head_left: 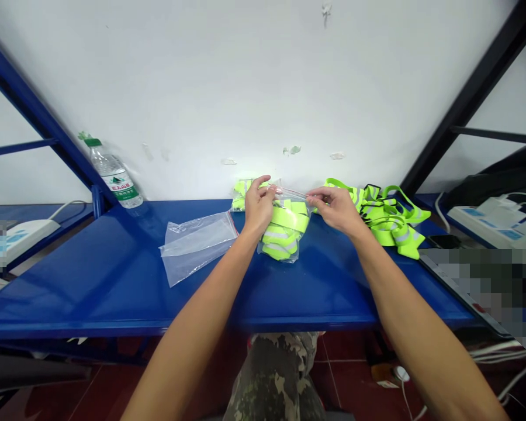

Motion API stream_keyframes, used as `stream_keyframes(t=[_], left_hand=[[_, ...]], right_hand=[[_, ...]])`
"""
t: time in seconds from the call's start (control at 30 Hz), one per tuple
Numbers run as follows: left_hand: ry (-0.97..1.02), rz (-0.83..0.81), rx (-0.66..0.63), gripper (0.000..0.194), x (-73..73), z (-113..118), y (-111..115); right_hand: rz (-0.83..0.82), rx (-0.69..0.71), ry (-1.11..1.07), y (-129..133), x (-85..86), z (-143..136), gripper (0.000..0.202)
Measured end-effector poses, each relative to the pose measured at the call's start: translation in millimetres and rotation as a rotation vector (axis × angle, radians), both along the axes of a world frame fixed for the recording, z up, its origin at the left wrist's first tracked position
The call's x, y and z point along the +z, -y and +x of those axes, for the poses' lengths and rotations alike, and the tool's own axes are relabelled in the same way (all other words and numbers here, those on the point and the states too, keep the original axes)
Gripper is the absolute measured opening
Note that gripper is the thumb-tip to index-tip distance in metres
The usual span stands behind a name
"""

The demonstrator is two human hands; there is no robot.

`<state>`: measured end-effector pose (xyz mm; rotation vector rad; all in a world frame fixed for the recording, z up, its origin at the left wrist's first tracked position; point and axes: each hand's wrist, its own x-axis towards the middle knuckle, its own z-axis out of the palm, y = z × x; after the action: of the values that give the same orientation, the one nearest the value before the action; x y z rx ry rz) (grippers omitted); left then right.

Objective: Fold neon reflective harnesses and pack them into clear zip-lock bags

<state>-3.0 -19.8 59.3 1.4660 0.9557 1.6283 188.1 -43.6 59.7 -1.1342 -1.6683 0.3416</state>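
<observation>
Wall [263, 88]: white, far side, full width; a few chipped marks [294, 150] low down, one more high at right of centre. Table [114, 275]: blue, glossy, set against the wall. Left post [30, 93]: blue, slanting in view, with blue crossbar [20, 147]. Right post [464, 88]: black, likewise slanting, with dark crossbar [499, 135]. Floor [342, 386]: dark red tile, pale joints. Light: bright on wall, soft sheen on table.
</observation>
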Motion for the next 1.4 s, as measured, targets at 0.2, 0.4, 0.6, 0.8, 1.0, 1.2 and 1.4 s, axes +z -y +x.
stream_keyframes(t=[0.2, 0.4, 0.6, 0.8, 1.0, 1.2, 1.4], left_hand=[[-0.08, 0.063, 0.02, 0.019, 4.1, 1.2, 6.4], [-0.226, 0.107, 0.046, 0.028, 0.9, 4.1, 13.4], [-0.564, -0.106, 0.126, 0.056, -15.6, 7.9, 16.3], [-0.706, -0.077, 0.197, 0.055, -24.0, 10.9, 23.7], [-0.763, 0.132, 0.219, 0.048, -20.6, 4.8, 24.7], [-0.708, 0.051, 0.302, 0.054, -22.8, 0.4, 25.4], [-0.87, 0.002, 0.267, 0.066, -27.7, -1.2, 25.4]], right_hand=[[-0.019, 0.027, -0.049, -1.9, -5.1, 0.0, 0.027], [-0.098, 0.066, -0.021, -2.2, -9.6, -1.8, 0.038], [0.005, -0.058, -0.206, -9.0, -16.4, 0.1, 0.036], [-0.252, 0.082, -0.535, -5.0, -19.2, -5.6, 0.037], [-0.633, 0.371, -0.473, 11.4, -15.4, -11.2, 0.051], [-0.546, 0.322, -0.501, 8.1, -23.2, -13.8, 0.053], [-0.623, 0.281, -0.523, 12.9, -21.4, 2.5, 0.051]])
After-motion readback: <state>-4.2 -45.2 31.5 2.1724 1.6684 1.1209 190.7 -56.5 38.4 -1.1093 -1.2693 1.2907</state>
